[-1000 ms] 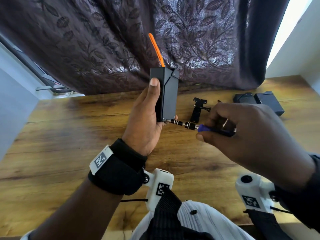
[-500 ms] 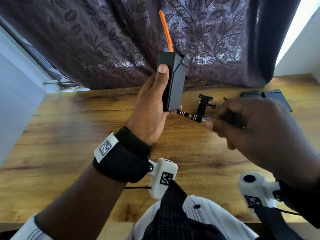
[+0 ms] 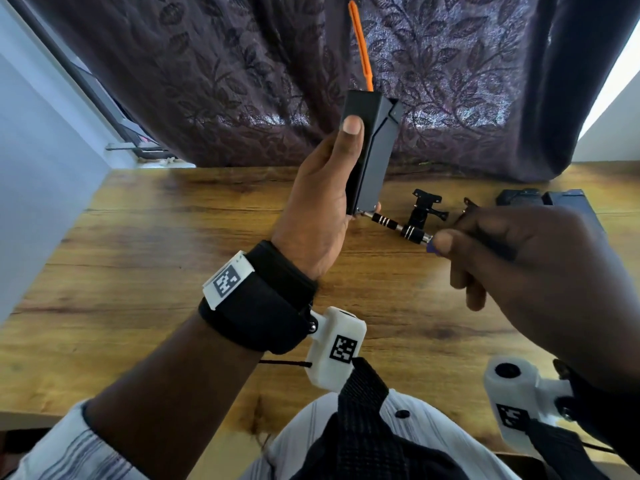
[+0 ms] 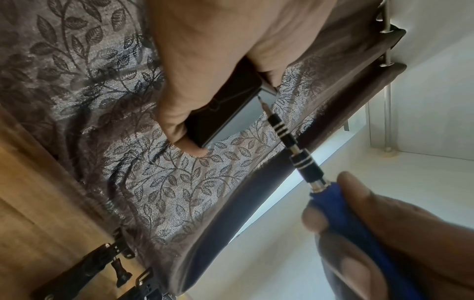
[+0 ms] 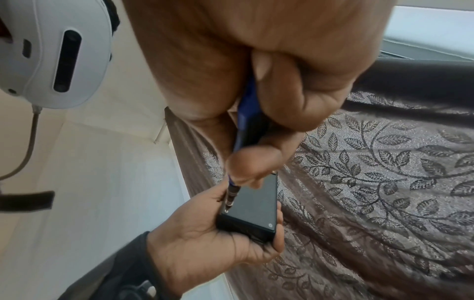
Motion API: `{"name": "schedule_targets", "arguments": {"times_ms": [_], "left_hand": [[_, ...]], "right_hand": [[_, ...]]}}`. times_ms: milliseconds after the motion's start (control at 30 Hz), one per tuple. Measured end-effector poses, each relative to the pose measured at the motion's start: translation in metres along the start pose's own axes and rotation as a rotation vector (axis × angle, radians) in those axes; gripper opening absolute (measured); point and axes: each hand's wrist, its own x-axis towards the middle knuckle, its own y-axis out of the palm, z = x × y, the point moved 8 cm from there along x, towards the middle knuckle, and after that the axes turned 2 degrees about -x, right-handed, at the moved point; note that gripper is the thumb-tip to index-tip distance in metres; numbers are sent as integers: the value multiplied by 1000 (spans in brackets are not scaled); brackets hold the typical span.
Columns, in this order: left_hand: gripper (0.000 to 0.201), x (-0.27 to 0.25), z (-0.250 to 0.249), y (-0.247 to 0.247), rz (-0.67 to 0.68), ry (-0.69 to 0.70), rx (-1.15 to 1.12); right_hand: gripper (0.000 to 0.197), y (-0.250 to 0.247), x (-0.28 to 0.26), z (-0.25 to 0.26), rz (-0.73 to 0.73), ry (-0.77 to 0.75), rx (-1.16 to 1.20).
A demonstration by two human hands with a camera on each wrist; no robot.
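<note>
Head view: my left hand (image 3: 318, 202) grips the black case (image 3: 372, 150) in the air above the tabletop (image 3: 138, 271). Its long axis is vertical, and an orange pry tool (image 3: 361, 46) pokes out of the top. My right hand (image 3: 519, 265) pinches the precision screwdriver (image 3: 398, 226), shaft slanting up-left to the case's bottom end. A camera mount (image 3: 424, 213) lies behind.

Left wrist view: the screwdriver (image 4: 290, 140) bit meets the end face of the case (image 4: 231, 113) near a corner. Fingers (image 4: 315, 221) are clenched on the blue handle.

Right wrist view: the tip sits on a corner screw (image 5: 226, 211), with a second screw (image 5: 269, 225) at the next corner.

Risk, my guess: the bit cams out if the shaft tilts off-axis, the case twists in my grasp, or a freed screw drops.
</note>
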Motion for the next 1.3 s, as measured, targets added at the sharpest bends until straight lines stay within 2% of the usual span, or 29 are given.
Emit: {"name": "schedule_targets", "arguments": {"times_ms": [67, 167, 233, 333, 500, 567, 667, 733, 833, 933, 1000, 1033, 1133, 1200, 1300], "left_hand": [[38, 0, 0, 0, 2, -1, 5], [38, -1, -1, -2, -3, 8, -14], [39, 0, -1, -3, -8, 9, -14], [43, 1, 1, -3, -9, 13, -15], [44, 0, 1, -3, -9, 28, 12], [43, 0, 1, -3, -9, 27, 5], [43, 1, 1, -5, -29, 14, -11], [43, 1, 3, -4, -28, 10, -10], [43, 0, 4, -3, -20, 6, -10], [43, 0, 6, -2, -17, -4, -14], [43, 0, 6, -2, -15, -9, -16], [43, 0, 6, -2, -16, -11, -16], [45, 1, 6, -3, -29, -17, -13], [45, 1, 6, -2, -26, -18, -11], [44, 1, 5, -1, -21, -14, 1]], "right_hand": [[33, 3, 0, 1, 9, -6, -32], [20, 5, 0, -3, -2, 22, -77], [28, 5, -2, -4, -9, 23, -110], [14, 0, -2, -2, -32, 25, -86], [36, 6, 0, -5, 49, 50, 104], [26, 6, 1, -6, 32, 53, 85], [31, 5, -1, -8, -10, 64, 16], [27, 3, -4, -8, -41, 73, -27], [17, 1, -3, -5, -19, 64, 25], [25, 3, -1, -3, 31, 54, 31], [23, 4, -1, -6, 42, 65, 18], [21, 4, -1, -7, 36, 77, 2], [31, 1, -2, -9, -19, 81, -74], [25, -3, -3, -7, -42, 80, -91], [24, -1, -1, -6, 15, 70, 10]]}}
